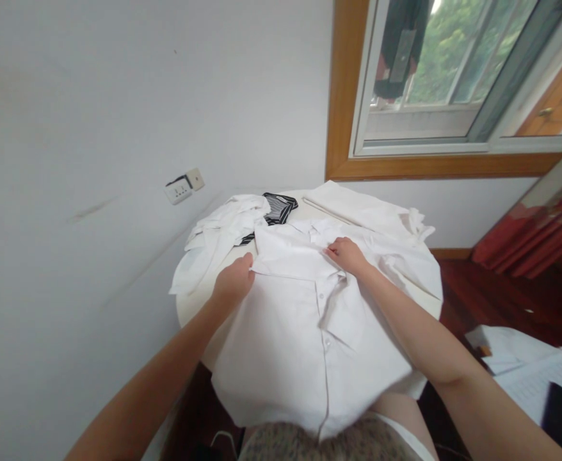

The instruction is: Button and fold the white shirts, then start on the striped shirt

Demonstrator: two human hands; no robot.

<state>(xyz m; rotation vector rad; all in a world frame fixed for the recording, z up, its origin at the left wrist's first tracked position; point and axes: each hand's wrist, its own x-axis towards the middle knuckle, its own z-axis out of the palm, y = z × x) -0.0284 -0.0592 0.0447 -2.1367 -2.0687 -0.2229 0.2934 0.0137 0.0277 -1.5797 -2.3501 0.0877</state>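
Observation:
A white button-up shirt [281, 326] is spread over a round table, its hem hanging off the near edge. My left hand [235, 280] pinches the shirt's fabric at its left side. Higher up, near the middle of the shirt, my right hand [347, 256] has its fingers closed on the cloth. Between the hands the fabric lies partly creased, and a row of buttons runs down the front. Both sets of fingertips are partly hidden by the hands.
Crumpled white cloth [223, 224] and a black-and-white striped garment [281, 208] lie at the table's [189, 310] back left. More folded white cloth [358, 208] is behind. A wall socket [179, 190], a window and a red curtain [535, 230] surround it; papers [535, 378] lie at right.

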